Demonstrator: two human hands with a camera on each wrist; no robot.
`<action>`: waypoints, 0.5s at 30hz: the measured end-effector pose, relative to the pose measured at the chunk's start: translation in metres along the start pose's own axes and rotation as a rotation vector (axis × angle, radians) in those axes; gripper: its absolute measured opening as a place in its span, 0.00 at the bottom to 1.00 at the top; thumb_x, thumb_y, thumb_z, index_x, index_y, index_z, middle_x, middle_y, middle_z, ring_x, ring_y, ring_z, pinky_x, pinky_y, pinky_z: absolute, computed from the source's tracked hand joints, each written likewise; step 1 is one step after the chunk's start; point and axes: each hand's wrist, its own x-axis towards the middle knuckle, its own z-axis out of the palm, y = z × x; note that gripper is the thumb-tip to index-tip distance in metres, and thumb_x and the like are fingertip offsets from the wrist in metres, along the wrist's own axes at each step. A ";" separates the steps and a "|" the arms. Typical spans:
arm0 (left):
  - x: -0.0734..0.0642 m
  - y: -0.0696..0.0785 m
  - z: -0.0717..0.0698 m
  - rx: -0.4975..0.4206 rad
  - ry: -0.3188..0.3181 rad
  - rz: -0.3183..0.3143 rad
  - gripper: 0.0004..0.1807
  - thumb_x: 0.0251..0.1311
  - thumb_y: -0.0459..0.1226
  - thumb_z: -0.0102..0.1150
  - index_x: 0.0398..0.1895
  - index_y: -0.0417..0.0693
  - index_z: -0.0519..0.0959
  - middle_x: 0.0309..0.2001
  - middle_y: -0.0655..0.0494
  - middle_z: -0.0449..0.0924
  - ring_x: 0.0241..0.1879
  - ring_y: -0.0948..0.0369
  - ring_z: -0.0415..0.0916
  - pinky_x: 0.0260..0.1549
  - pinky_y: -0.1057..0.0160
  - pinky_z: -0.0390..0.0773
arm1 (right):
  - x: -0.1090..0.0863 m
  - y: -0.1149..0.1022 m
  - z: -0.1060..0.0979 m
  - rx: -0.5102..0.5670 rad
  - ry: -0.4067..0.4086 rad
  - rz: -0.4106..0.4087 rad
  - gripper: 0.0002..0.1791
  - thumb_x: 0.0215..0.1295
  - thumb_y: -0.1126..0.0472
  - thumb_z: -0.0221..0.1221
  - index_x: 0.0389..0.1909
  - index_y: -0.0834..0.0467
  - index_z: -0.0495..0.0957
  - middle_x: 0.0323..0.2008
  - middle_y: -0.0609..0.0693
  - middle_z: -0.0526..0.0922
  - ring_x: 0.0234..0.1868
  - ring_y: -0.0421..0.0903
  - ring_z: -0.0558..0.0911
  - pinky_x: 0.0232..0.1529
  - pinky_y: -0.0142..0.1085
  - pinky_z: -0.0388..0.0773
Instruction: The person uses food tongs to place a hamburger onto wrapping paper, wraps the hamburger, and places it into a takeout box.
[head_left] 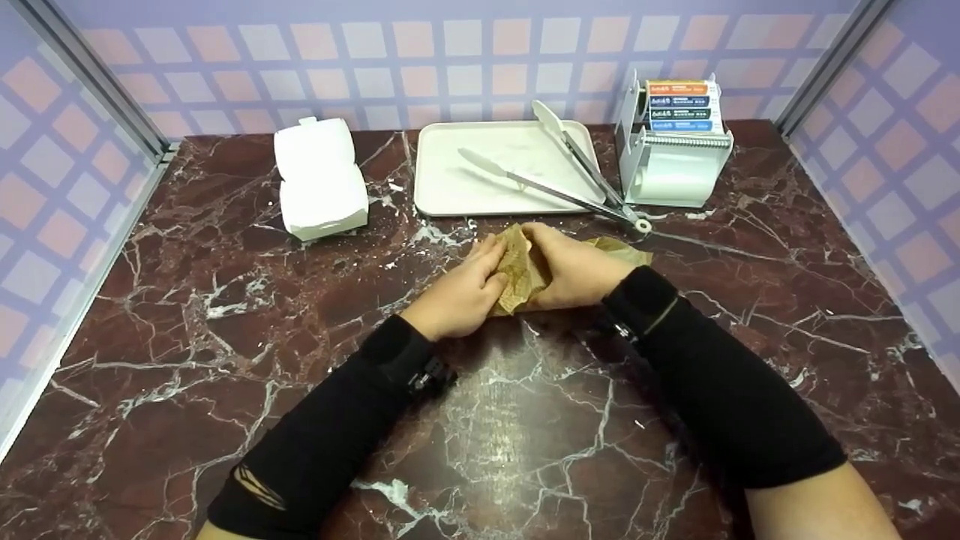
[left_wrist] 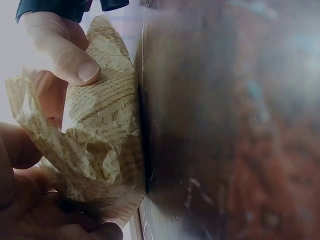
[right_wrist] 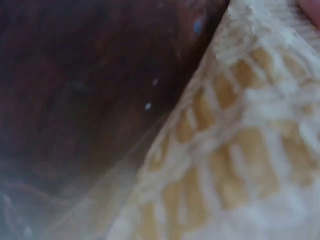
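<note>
A crumpled brown wrapping paper point(head_left: 517, 274) printed with lines of text lies on the table between both hands. My left hand point(head_left: 459, 294) grips its left end, the fingers over the top and the thumb on the near side. From the other side my right hand point(head_left: 577, 262) holds the paper, its thumb pressing on the printed face in the left wrist view. A loose flap of the paper spreads out to the right beyond the right hand. Whatever the paper encloses is hidden. Close up in the right wrist view, the wrapping paper point(right_wrist: 235, 150) shows a yellow-brown pattern.
Behind the hands stands a cream tray point(head_left: 442, 199) with spread metal tongs point(head_left: 570, 199) across it, their hinge end over its front right corner. A white clamshell box point(head_left: 322, 180) is at the back left. A dispenser point(head_left: 679, 169) with several coloured labels stands back right.
</note>
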 end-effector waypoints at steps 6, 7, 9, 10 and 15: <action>0.003 0.002 0.002 0.070 -0.040 0.002 0.37 0.83 0.47 0.39 0.87 0.51 0.41 0.87 0.45 0.31 0.86 0.45 0.31 0.84 0.44 0.38 | 0.000 0.001 0.004 0.074 0.057 -0.019 0.76 0.46 0.54 0.83 0.84 0.59 0.36 0.76 0.65 0.66 0.71 0.61 0.76 0.75 0.53 0.73; 0.003 0.003 0.002 0.081 -0.046 0.005 0.37 0.83 0.48 0.39 0.87 0.50 0.41 0.87 0.44 0.30 0.86 0.44 0.30 0.84 0.44 0.37 | 0.000 0.001 0.004 0.084 0.063 -0.020 0.77 0.46 0.53 0.83 0.84 0.59 0.35 0.76 0.64 0.66 0.71 0.60 0.76 0.75 0.52 0.72; 0.004 0.004 0.003 0.115 -0.058 0.007 0.38 0.83 0.49 0.38 0.87 0.51 0.39 0.87 0.44 0.30 0.86 0.42 0.28 0.84 0.42 0.37 | 0.000 0.001 0.005 0.091 0.072 -0.023 0.78 0.46 0.53 0.83 0.84 0.58 0.33 0.77 0.64 0.65 0.72 0.60 0.76 0.75 0.51 0.73; 0.005 0.005 0.004 0.131 -0.064 0.009 0.39 0.83 0.50 0.38 0.87 0.51 0.38 0.87 0.43 0.29 0.85 0.41 0.27 0.83 0.41 0.36 | 0.000 0.000 0.005 0.089 0.074 -0.022 0.78 0.46 0.53 0.83 0.84 0.58 0.33 0.77 0.64 0.65 0.71 0.60 0.76 0.74 0.51 0.74; 0.006 0.010 0.007 0.217 -0.077 0.013 0.40 0.83 0.53 0.37 0.86 0.45 0.38 0.86 0.40 0.28 0.84 0.36 0.24 0.83 0.38 0.34 | 0.000 -0.001 0.006 0.070 0.077 -0.027 0.76 0.49 0.52 0.82 0.84 0.56 0.33 0.78 0.67 0.62 0.68 0.65 0.77 0.70 0.53 0.78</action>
